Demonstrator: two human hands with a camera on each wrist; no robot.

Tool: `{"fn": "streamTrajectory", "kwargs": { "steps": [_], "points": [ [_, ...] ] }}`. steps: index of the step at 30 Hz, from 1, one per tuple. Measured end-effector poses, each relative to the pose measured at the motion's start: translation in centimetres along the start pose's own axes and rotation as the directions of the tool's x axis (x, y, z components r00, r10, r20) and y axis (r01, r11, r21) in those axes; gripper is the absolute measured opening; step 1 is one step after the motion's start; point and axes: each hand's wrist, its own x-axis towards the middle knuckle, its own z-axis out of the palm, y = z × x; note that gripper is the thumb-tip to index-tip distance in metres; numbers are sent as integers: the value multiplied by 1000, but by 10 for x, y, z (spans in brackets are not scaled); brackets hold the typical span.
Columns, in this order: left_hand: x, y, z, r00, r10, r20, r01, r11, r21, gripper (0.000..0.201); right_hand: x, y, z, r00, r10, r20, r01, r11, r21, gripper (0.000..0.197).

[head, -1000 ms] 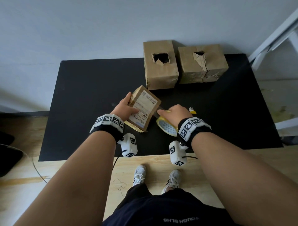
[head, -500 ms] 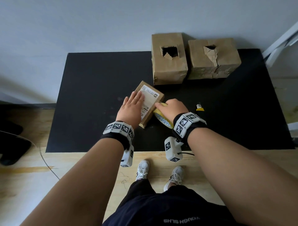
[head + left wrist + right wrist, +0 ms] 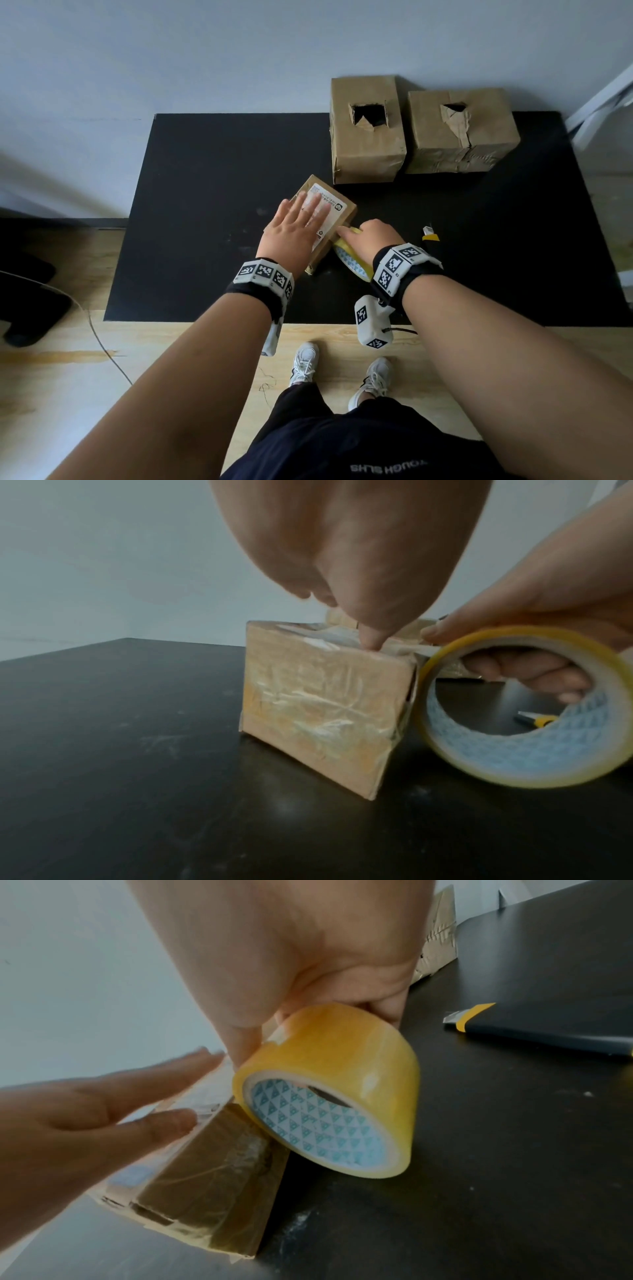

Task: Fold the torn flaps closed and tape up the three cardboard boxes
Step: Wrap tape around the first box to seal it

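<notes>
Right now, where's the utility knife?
The yellow-and-black utility knife lies on the black mat in the head view, just right of the right hand gripping the yellow tape roll.

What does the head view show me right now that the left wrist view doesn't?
Only the head view shows the two larger boxes at the back of the mat, the left one with an open torn hole on top and the right one with a torn flap, plus the shipping label under the left hand.

Only the left wrist view shows the small box's near side, covered in wrinkled clear tape.

Both show the right hand holding the tape roll against that box, and the utility knife.
</notes>
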Motion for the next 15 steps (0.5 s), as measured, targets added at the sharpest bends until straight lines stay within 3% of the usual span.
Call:
{"fn": "streamTrajectory", "kwargs": {
  "steps": [4,11,15],
  "points": [
    [7,2,-3,991,28,131,-19,998,-66,72,0,5,2,1000,8,14,-9,1000,19,59],
    [-1,7,-8,998,29,50,-28,1000,-10,70,2,7,-3,999,34,39,-36,998,46,52],
    [-7,12,3,999,17,37,-11,990,-142,54,1,9,1,999,48,21,-50,997,65,51]
  ]
}}
